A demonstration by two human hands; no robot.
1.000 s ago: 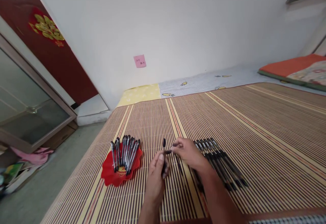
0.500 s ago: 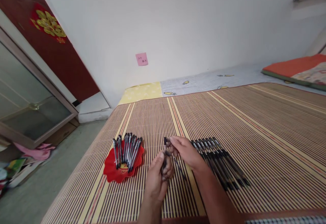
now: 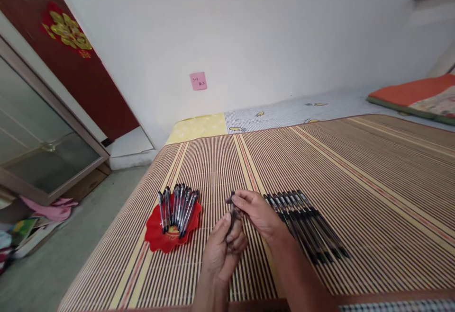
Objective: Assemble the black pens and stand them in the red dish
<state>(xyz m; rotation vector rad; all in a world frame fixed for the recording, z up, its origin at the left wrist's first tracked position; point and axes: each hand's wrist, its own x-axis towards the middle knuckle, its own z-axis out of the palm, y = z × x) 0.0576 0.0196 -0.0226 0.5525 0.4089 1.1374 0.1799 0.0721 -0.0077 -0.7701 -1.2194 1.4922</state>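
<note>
My left hand (image 3: pixel 222 248) is closed around the lower part of a black pen (image 3: pixel 232 213) that stands nearly upright above the striped bamboo mat (image 3: pixel 373 179). My right hand (image 3: pixel 256 212) pinches the same pen near its top end. To the left, a red leaf-shaped dish (image 3: pixel 170 234) holds several black pens (image 3: pixel 177 205) side by side. To the right of my hands, a row of several more black pens (image 3: pixel 305 224) lies flat on the mat.
The mat covers a bed whose left edge drops to a grey floor (image 3: pixel 42 274). A glass-fronted cabinet (image 3: pixel 39 146) and a red door (image 3: pixel 71 51) stand at the left. A pink note (image 3: pixel 198 80) sticks on the white wall. An orange cushion (image 3: pixel 415 96) lies far right.
My hands have drawn together on the pen. The right hand, earlier holding a small piece just beside the pen's tip, now pinches the pen's top. The left hand shifted slightly down and right.
</note>
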